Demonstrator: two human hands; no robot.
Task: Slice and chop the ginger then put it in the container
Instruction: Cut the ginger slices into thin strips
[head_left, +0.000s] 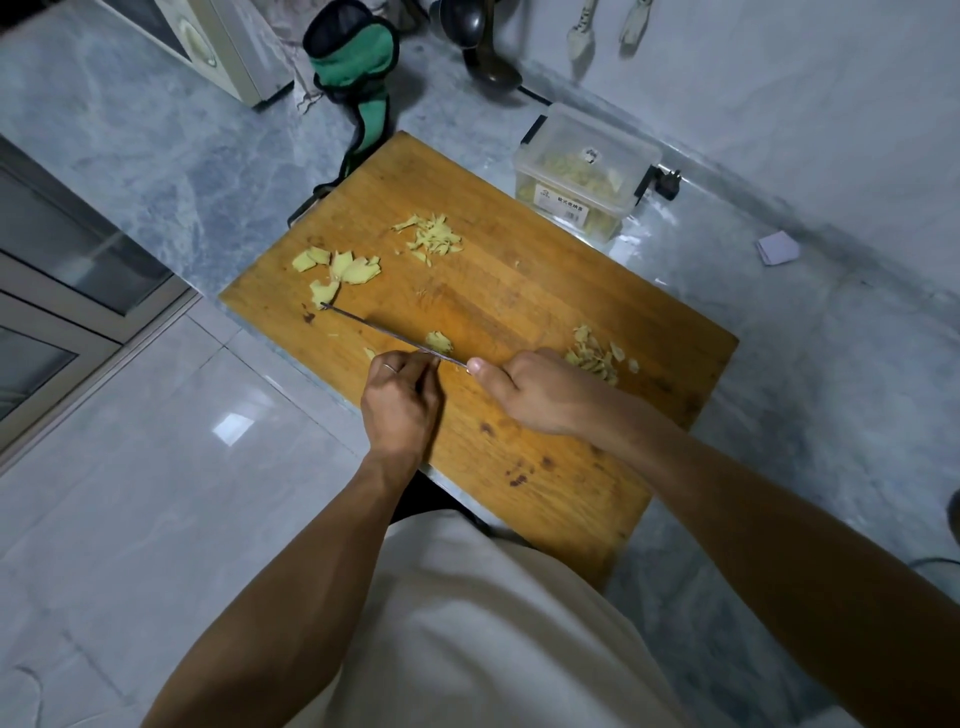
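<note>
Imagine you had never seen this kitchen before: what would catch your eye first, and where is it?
First, the large orange-brown wooden chopping board lying skewed on the grey marble counter, scattered with pale yellow ginger slices and chopped piles. Next, the two hands at its near edge: the right hand grips a thin-bladed steel knife while the left hand holds something small against the blade. Beyond the board's far corner stands a clear plastic container, lid on, with ginger inside.

a grey marbled table (171, 171) meets a pale wall (779, 78) at the back. glossy light floor tiles (156, 493) catch a bright reflection. a glass-fronted cabinet (62, 270) stands left; a white appliance (208, 41) sits behind.
</note>
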